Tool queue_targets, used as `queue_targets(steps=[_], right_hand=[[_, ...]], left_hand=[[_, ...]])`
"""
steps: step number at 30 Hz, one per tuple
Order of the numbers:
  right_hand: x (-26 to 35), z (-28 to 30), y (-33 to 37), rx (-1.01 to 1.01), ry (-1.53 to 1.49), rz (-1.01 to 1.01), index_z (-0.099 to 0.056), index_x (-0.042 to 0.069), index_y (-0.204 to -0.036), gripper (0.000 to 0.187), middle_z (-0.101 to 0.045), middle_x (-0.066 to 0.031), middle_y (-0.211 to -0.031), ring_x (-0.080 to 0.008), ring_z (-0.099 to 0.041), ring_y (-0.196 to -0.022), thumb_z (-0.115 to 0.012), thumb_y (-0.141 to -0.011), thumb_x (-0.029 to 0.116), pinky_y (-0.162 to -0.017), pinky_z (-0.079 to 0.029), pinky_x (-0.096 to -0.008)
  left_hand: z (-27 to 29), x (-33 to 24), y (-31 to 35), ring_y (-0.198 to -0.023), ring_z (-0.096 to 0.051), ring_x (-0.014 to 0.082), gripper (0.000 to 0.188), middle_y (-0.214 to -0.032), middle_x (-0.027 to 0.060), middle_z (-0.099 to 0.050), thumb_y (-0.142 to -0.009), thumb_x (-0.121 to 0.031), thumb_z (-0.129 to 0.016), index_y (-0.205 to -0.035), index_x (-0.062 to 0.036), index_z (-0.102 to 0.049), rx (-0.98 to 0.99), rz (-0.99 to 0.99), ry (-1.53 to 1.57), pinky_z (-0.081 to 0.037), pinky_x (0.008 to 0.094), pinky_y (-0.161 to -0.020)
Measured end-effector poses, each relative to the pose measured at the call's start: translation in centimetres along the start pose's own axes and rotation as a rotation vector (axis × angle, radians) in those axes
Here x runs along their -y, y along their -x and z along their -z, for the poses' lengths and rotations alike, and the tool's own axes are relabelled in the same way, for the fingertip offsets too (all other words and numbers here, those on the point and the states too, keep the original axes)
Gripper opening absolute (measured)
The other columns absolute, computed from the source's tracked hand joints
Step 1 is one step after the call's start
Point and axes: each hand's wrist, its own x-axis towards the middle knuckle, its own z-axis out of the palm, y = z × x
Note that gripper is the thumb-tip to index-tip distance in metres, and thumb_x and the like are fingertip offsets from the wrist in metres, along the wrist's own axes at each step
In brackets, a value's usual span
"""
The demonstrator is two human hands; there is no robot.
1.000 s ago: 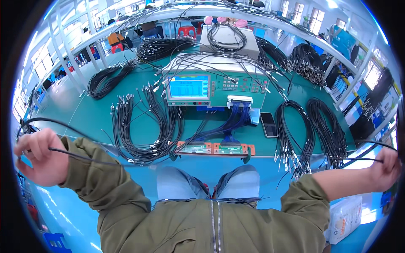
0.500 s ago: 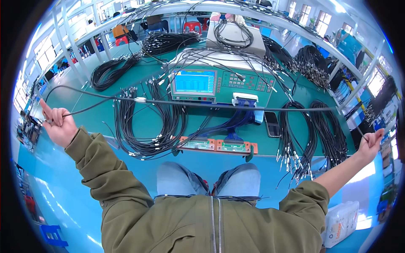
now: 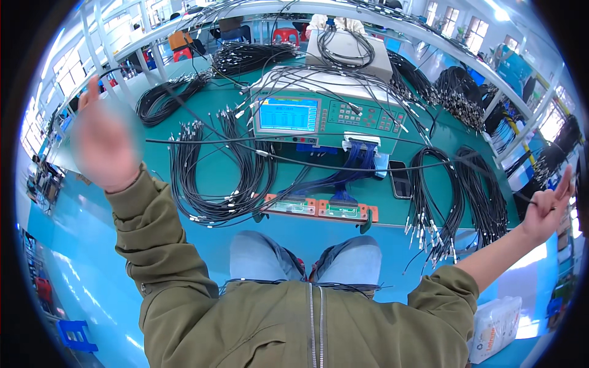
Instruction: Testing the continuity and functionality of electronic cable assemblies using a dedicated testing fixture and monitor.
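Note:
A long black cable point(image 3: 368, 168) runs in the air across the bench, sagging in front of the tester. My right hand point(image 3: 548, 211), far out to the right, is closed on the cable near one end, with the index finger pointing up. My left hand point(image 3: 107, 144) is raised at the left and smeared by blur. One finger of it points up, and a dark cable loop passes beside its tip. Whether this hand grips the cable cannot be made out. Between my hands stands a tester point(image 3: 325, 116) with a lit blue screen. Blue wires join it to orange-edged connector boards point(image 3: 316, 208) at the bench's front edge.
Bundles of black cables lie left point(image 3: 215, 178) and right point(image 3: 432, 196) on the green bench point(image 3: 380, 211), with more bundles behind. A phone point(image 3: 400, 180) rests right of the blue wires. A white shelf frame point(image 3: 423, 34) crosses the back. A plastic-wrapped package point(image 3: 496, 328) sits low right.
My left hand has swung up and slightly inward, and the cable has gone from nearly taut to slack and wavy. My right hand has risen a little, its index finger now stretched upward.

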Motion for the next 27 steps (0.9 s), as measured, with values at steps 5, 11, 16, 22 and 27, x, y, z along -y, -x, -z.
queue_targets(steps=[5,11,16,22,27], right_hand=[[-3.0,-4.3,1.4,1.529,0.027,-0.243,-0.062,0.006,-0.08,0.019,-0.065,-0.008,-0.064,-0.0083,-0.027,-0.027,-0.059,-0.081,0.025,-0.029,-0.021,-0.018],[-5.8,-9.1,4.6,1.212,-0.047,-0.245,-0.062,-0.005,-0.076,0.036,-0.062,-0.0071,-0.06,-0.008,-0.039,-0.03,-0.064,-0.078,0.031,-0.03,-0.025,-0.0162],[-7.4,-12.3,6.1,0.908,-0.129,-0.578,-0.054,-0.009,-0.098,0.043,-0.05,0.0018,-0.052,-0.0042,-0.038,-0.036,-0.059,-0.08,0.03,-0.035,-0.023,-0.0133],[-9.9,-17.9,10.0,1.113,0.279,-0.56,-0.054,-0.001,-0.103,0.035,-0.046,0.0017,-0.053,-0.005,-0.029,-0.041,-0.058,-0.082,0.026,-0.039,-0.022,-0.017],[-12.3,-17.9,11.1,1.303,0.609,-0.68,-0.061,0.005,-0.09,0.016,-0.047,0.002,-0.056,-0.0068,-0.035,-0.047,-0.057,-0.081,0.018,-0.044,-0.026,-0.0183]], left_hand=[[-6.3,5.5,0.2,-0.041,-0.019,0.0019,0.04,-0.126,0.0213,-0.044,-0.087,-0.016,-0.034,-0.123,-0.0009,-0.042,0.063,0.271,0.011,-0.017,0.0165,-0.038],[-12.6,7.2,-0.8,-0.037,-0.02,0.0021,0.042,-0.124,0.0239,-0.044,-0.087,-0.013,-0.031,-0.126,-0.0011,-0.037,0.25,0.271,0.147,-0.017,0.0165,-0.035],[-14.7,7.1,-0.6,-0.035,-0.022,0.002,0.039,-0.128,0.0253,-0.039,-0.087,-0.011,-0.031,-0.125,-0.0033,-0.034,0.325,0.333,0.182,-0.018,0.0162,-0.033],[-15.1,7.7,0.1,-0.033,-0.021,0.0012,0.032,-0.127,0.0282,-0.039,-0.084,-0.006,-0.035,-0.115,-0.0047,-0.04,0.488,0.599,0.15,-0.018,0.0159,-0.031],[-15.6,6.2,0.0,-0.032,-0.022,0.0018,0.024,-0.11,0.0208,-0.045,-0.082,-0.005,-0.036,-0.106,-0.0046,-0.042,0.461,0.566,0.186,-0.018,0.016,-0.03]])
